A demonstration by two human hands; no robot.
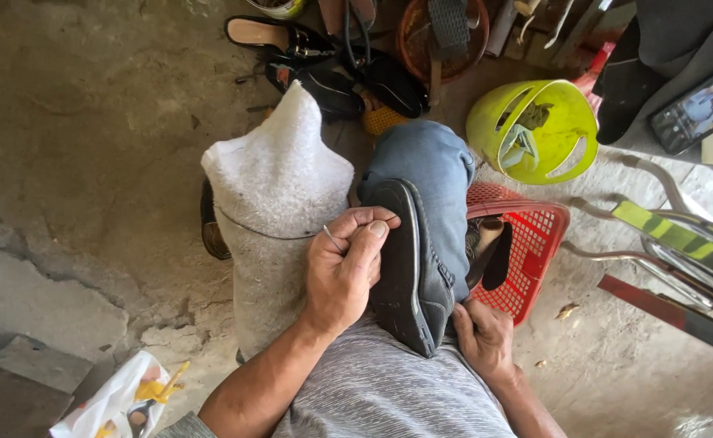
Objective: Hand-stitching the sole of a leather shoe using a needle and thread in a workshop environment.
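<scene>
Pinched between thumb and forefinger, a thin curved needle (331, 236) sat in the left hand (342, 272), whose fingertips pressed against the sole edge of the dark shoe (409, 268), while the right hand (484, 337) was closed on the shoe's upper at its nearer end, low against the person's lap. That shoe stood on edge over the jeans-clad knee (425, 174), its long axis running from the lap away toward the knee, so the seam lay just right of the left-hand grip. Thread (263, 233) trailed leftward across a white sack (275, 211); farther off stood a red basket (535, 235) and a yellow-green helmet (535, 130).
</scene>
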